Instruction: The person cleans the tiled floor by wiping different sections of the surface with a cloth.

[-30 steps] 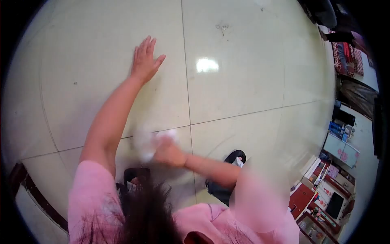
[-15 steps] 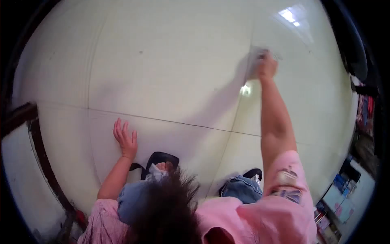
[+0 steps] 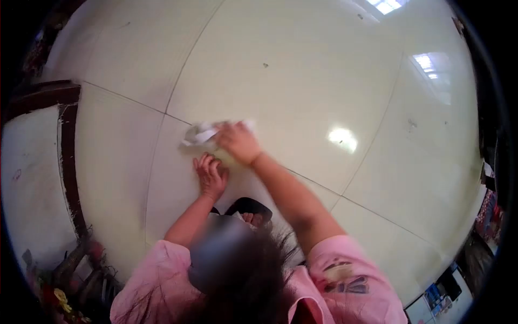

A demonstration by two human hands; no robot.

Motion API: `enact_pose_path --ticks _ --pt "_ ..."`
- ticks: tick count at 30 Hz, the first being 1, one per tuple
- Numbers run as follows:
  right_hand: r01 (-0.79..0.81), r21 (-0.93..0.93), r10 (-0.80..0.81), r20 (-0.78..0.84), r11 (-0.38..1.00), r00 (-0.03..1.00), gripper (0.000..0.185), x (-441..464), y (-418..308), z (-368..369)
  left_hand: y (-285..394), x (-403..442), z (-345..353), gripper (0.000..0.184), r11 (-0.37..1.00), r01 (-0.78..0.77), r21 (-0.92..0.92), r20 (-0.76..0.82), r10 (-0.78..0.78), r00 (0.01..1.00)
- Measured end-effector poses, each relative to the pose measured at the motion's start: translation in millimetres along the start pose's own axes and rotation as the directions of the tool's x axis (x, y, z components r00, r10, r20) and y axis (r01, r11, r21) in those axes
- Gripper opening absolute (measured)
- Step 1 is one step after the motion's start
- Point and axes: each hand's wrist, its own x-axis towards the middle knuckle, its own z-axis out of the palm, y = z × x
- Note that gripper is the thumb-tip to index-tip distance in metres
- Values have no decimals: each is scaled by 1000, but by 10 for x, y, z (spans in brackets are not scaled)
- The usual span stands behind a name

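Head view: two hands, one white cloth (image 3: 199, 136), one dark slipper (image 3: 245, 206) with bare toes (image 3: 252, 218) in it. Right hand (image 3: 239, 142): grip closed on the cloth, a bit blurred; cloth bunched on the floor (image 3: 302, 102), over a tile seam, sticking out left of the fingers. Left hand (image 3: 211, 175): nothing in it, grip loosely spread, fingers a little bent, just beside the cloth on the near side; cannot tell if it touches the floor. Two pink sleeves, dark hair (image 3: 253, 275) between. Floor: pale glossy tiles, thin dark seams, a few small dark specks, one round glare spot, two window-like reflections upper right. Room: pale panel (image 3: 38, 178) with dark frame (image 3: 68, 151) at left, clutter with a yellow flower (image 3: 60, 297) lower left, small blue items (image 3: 434, 297) lower right.
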Motion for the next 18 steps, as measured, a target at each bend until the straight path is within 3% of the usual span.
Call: enact_pose_path --ticks 1,2,3,5,6,7,8,9,10,11,12,14,15,17,18 --pt "-220 -39 223 80 975 972 30 -36 280 -14 48 25 -68 40 1000 30 -6 48 -29 998" --pt "-355 -63 356 5 933 935 31 -133 652 -215 54 31 -89 40 1000 27 -6 48 -26 998" --pt "-351 -332 299 -199 875 933 31 -282 982 -570 57 42 -95 41 1000 25 -8 44 -25 999" --pt "-711 -289 610 -371 641 700 28 -816 1765 -990 51 30 -117 41 1000 23 -1 46 -23 999" --pt "-782 -244 633 -475 573 612 25 -1232 2133 -1162 36 47 -102 41 1000 12 5 52 -13 999" --pt "-800 -284 539 -615 529 575 24 -1657 2339 -1362 44 60 -89 41 1000 24 5 36 -24 999" --pt "-842 -344 627 -562 415 539 30 -1998 2330 -1641 51 50 -86 42 1000 30 -7 49 -30 998" --pt "-985 -61 923 -345 163 174 30 -2300 2282 -1911 53 41 -99 42 999 39 -14 62 -38 997" --pt "-991 -72 931 -343 109 127 28 -2704 2293 -2004 57 43 -117 42 998 61 0 51 -61 997" --pt "-990 83 899 -434 112 65 27 -2714 2058 -2073 55 58 -131 43 998 58 -25 65 -56 996" --pt "-972 59 839 -519 229 166 28 -2809 1951 -2016 31 56 -131 44 997 57 -48 79 -53 995" --pt "-882 188 735 -639 433 225 29 -2483 1419 -1804 54 52 -137 44 996 67 -53 55 -64 996" --pt "-892 231 794 -575 387 196 30 -2323 1140 -1656 48 60 -134 43 996 42 -82 34 -40 999" --pt "-790 534 921 -378 302 96 32 -2078 682 -1170 6 44 -146 44 997 39 -73 29 -37 999" --pt "-766 576 946 -299 286 128 33 -1863 429 -928 1 27 -158 48 982 61 -179 5 -61 998"
